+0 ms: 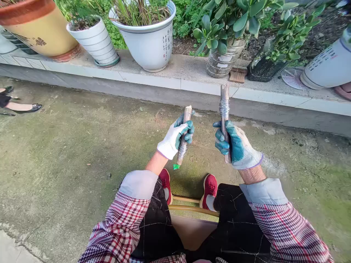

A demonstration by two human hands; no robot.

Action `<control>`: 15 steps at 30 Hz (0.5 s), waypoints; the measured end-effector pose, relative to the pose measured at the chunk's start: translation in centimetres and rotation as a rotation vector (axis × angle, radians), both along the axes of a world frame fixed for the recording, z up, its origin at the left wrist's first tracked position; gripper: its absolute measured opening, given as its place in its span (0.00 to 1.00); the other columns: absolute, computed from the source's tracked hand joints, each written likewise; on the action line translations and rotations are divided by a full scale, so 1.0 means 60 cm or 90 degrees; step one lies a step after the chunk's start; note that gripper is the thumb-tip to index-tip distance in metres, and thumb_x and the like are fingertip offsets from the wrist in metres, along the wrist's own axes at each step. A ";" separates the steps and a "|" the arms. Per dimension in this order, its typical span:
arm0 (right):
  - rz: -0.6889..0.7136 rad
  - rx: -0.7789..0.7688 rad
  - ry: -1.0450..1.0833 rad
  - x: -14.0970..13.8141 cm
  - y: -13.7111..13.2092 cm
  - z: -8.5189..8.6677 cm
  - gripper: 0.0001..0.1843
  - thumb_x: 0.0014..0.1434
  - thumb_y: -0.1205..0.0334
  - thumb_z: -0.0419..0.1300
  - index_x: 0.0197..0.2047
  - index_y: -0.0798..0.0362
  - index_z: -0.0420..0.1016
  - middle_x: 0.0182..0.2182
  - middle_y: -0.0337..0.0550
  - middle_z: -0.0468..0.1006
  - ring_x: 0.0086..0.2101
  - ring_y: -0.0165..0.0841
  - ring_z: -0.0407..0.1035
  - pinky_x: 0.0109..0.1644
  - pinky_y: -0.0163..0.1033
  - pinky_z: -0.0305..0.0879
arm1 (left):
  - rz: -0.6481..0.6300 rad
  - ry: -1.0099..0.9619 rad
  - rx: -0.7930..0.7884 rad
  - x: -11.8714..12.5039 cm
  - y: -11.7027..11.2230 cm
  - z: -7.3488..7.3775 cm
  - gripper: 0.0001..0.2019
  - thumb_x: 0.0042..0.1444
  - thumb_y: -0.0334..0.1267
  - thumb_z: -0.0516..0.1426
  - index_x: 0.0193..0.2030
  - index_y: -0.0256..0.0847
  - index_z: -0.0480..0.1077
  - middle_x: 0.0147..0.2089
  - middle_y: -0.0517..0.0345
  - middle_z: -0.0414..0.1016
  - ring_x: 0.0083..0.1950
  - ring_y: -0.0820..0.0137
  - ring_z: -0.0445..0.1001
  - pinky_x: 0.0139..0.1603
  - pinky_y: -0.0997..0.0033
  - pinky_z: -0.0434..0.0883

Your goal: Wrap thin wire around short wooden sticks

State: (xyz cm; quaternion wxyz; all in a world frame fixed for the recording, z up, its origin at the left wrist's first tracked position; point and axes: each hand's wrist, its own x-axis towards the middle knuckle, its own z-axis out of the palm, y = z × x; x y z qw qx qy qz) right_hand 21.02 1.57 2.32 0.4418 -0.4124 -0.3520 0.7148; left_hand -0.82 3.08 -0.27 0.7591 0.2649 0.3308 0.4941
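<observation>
My left hand [175, 137], in a white glove with a teal palm, is closed around a short wooden stick [187, 114]. Wire [182, 149] is wound about the lower part of that stick, and a bit of green [176, 166] shows at its bottom end. My right hand [237, 144], gloved alike, grips a second wooden stick [225, 91], which stands nearly upright. Silvery wire [224, 108] is coiled round it above my fingers. The two sticks are apart, both held in the air over my knees and the ground. A thin strand between them cannot be made out clearly.
A low tiled ledge [153, 82] runs across the front, bearing a large white pot [148, 44], a ribbed white pot [95, 42], a yellow pot [46, 29], a clear plastic container [223, 60] and a small brush [238, 75]. Another person's foot [26, 107] shows at the left.
</observation>
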 end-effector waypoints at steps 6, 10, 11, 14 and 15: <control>-0.016 -0.044 0.067 -0.015 -0.003 -0.005 0.22 0.58 0.44 0.68 0.44 0.54 0.78 0.21 0.29 0.63 0.16 0.21 0.51 0.13 0.29 0.50 | -0.013 -0.123 0.034 -0.005 -0.012 0.020 0.10 0.57 0.38 0.65 0.45 0.43 0.72 0.26 0.67 0.70 0.16 0.80 0.58 0.17 0.78 0.58; -0.032 0.002 0.032 -0.021 -0.016 0.013 0.20 0.59 0.44 0.67 0.43 0.53 0.77 0.21 0.29 0.62 0.15 0.21 0.51 0.13 0.29 0.51 | -0.014 -0.152 0.005 -0.009 -0.017 0.033 0.10 0.61 0.46 0.62 0.38 0.41 0.71 0.25 0.66 0.69 0.15 0.79 0.58 0.15 0.77 0.58; -0.032 0.025 0.013 -0.021 -0.022 0.017 0.20 0.60 0.44 0.66 0.43 0.52 0.78 0.20 0.29 0.62 0.15 0.22 0.51 0.12 0.29 0.51 | -0.019 -0.153 -0.007 -0.011 -0.018 0.037 0.12 0.62 0.48 0.61 0.37 0.41 0.71 0.24 0.65 0.69 0.15 0.79 0.58 0.15 0.77 0.58; 0.000 0.104 -0.047 -0.020 -0.041 0.026 0.20 0.63 0.43 0.64 0.45 0.52 0.78 0.19 0.30 0.64 0.14 0.23 0.54 0.12 0.30 0.51 | -0.032 -0.160 -0.043 -0.017 -0.017 0.046 0.15 0.65 0.51 0.58 0.41 0.41 0.73 0.22 0.66 0.66 0.13 0.79 0.56 0.13 0.77 0.56; 0.023 0.124 -0.057 -0.021 -0.047 0.027 0.21 0.63 0.42 0.64 0.45 0.52 0.78 0.19 0.31 0.65 0.13 0.23 0.54 0.12 0.30 0.51 | -0.027 -0.163 -0.046 -0.019 -0.017 0.048 0.15 0.67 0.52 0.56 0.44 0.41 0.74 0.21 0.67 0.66 0.13 0.79 0.56 0.13 0.78 0.55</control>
